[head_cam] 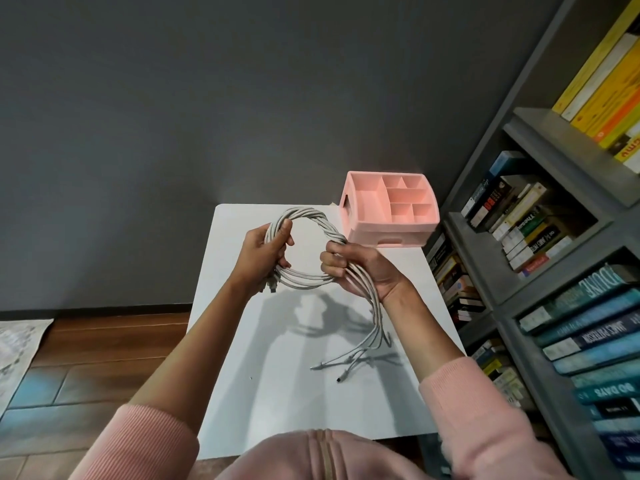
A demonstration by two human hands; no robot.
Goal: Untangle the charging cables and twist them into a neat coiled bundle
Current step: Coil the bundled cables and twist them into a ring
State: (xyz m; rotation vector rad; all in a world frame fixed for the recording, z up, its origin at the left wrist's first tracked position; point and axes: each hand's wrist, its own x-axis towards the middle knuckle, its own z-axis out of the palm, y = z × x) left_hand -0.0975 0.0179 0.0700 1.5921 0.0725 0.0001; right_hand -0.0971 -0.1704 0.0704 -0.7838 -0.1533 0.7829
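- Grey wall; white bench [277,375]; pink organiser [391,233] at its far corner.
- Charging cables [311,216] held above the bench as one loop, twisted along the arc beyond both grips.
- Left hand [263,251]: grip closed round one side of the loop. Right hand [363,268]: grip closed round the opposite side.
- Loose tails [375,317] hang below the right grip, long axis toward the person. Right hand is nearer and probably winds them in next.
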